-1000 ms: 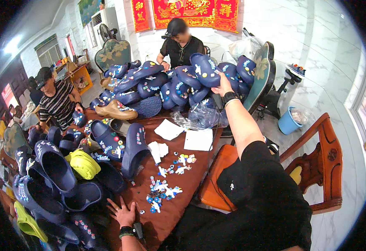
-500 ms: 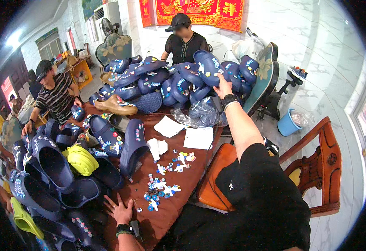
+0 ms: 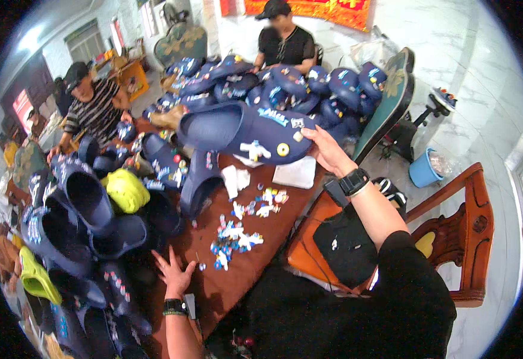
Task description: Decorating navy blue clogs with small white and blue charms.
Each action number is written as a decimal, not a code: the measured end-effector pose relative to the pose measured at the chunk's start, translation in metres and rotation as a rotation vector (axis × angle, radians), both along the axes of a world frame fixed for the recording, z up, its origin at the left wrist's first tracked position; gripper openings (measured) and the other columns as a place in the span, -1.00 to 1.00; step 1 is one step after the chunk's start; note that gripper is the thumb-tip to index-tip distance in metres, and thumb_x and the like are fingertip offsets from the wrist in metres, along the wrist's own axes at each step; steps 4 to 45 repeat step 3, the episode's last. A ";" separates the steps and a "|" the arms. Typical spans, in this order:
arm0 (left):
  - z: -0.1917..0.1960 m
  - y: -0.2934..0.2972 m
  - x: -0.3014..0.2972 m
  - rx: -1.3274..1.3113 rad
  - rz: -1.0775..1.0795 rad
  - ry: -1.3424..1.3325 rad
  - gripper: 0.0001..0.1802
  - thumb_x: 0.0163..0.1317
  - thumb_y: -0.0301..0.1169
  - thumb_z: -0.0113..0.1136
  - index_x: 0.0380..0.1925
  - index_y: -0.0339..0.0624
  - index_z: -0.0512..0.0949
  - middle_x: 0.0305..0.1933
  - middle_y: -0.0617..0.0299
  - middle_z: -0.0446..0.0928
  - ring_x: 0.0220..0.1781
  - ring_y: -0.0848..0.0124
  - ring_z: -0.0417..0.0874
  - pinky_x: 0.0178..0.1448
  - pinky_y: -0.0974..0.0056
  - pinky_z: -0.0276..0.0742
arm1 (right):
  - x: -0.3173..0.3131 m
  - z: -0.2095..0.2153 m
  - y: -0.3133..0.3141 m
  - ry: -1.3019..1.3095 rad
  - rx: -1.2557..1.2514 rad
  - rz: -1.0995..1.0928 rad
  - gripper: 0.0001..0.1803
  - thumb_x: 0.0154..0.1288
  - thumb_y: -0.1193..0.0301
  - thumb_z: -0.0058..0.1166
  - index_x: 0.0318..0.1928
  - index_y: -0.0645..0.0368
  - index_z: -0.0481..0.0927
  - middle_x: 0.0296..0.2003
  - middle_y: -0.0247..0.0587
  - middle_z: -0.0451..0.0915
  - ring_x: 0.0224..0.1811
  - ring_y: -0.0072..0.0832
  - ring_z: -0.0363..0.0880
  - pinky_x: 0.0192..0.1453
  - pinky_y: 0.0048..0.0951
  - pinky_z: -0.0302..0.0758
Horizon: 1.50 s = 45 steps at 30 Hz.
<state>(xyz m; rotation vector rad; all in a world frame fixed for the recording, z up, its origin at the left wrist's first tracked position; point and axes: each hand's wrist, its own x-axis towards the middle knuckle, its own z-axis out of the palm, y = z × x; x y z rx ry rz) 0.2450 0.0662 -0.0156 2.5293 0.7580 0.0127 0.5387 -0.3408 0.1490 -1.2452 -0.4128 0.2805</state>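
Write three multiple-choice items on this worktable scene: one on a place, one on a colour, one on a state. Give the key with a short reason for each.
1. Where is the left hand?
A. Flat on the brown table, beside the small charms
B. Inside the blue bucket
C. On the wooden chair

2. What colour is the clog in the right hand?
A. Yellow-green
B. Navy blue
C. Red

3. How is that clog held?
A. Lying flat under the palm
B. Lifted above the table, gripped at one end
C. Hanging from a hook

Key: 1 A, the fingers are spread on the tabletop by the charms. 2 B, it is dark blue with small decorations on top. 3 B, the right hand grips its end and it is clear of the table.
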 end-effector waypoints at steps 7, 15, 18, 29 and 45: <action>-0.005 0.011 -0.030 0.134 -0.056 -0.179 0.06 0.07 0.06 0.33 0.48 0.09 -0.04 0.58 -0.04 -0.38 0.58 -0.09 -0.31 0.42 -0.45 -0.21 | -0.038 -0.026 0.039 0.076 -0.062 0.231 -0.38 0.31 0.19 0.16 0.28 0.17 0.32 0.12 -0.26 0.50 0.20 -0.51 0.41 0.36 -0.32 0.28; -0.005 0.011 -0.030 0.134 -0.056 -0.179 0.06 0.07 0.06 0.33 0.48 0.09 -0.04 0.58 -0.04 -0.38 0.58 -0.09 -0.31 0.42 -0.45 -0.21 | -0.038 -0.026 0.039 0.076 -0.062 0.231 -0.38 0.31 0.19 0.16 0.28 0.17 0.32 0.12 -0.26 0.50 0.20 -0.51 0.41 0.36 -0.32 0.28; -0.005 0.011 -0.030 0.134 -0.056 -0.179 0.06 0.07 0.06 0.33 0.48 0.09 -0.04 0.58 -0.04 -0.38 0.58 -0.09 -0.31 0.42 -0.45 -0.21 | -0.038 -0.026 0.039 0.076 -0.062 0.231 -0.38 0.31 0.19 0.16 0.28 0.17 0.32 0.12 -0.26 0.50 0.20 -0.51 0.41 0.36 -0.32 0.28; -0.005 0.011 -0.030 0.134 -0.056 -0.179 0.06 0.07 0.06 0.33 0.48 0.09 -0.04 0.58 -0.04 -0.38 0.58 -0.09 -0.31 0.42 -0.45 -0.21 | -0.038 -0.026 0.039 0.076 -0.062 0.231 -0.38 0.31 0.19 0.16 0.28 0.17 0.32 0.12 -0.26 0.50 0.20 -0.51 0.41 0.36 -0.32 0.28; -0.005 0.011 -0.030 0.134 -0.056 -0.179 0.06 0.07 0.06 0.33 0.48 0.09 -0.04 0.58 -0.04 -0.38 0.58 -0.09 -0.31 0.42 -0.45 -0.21 | -0.038 -0.026 0.039 0.076 -0.062 0.231 -0.38 0.31 0.19 0.16 0.28 0.17 0.32 0.12 -0.26 0.50 0.20 -0.51 0.41 0.36 -0.32 0.28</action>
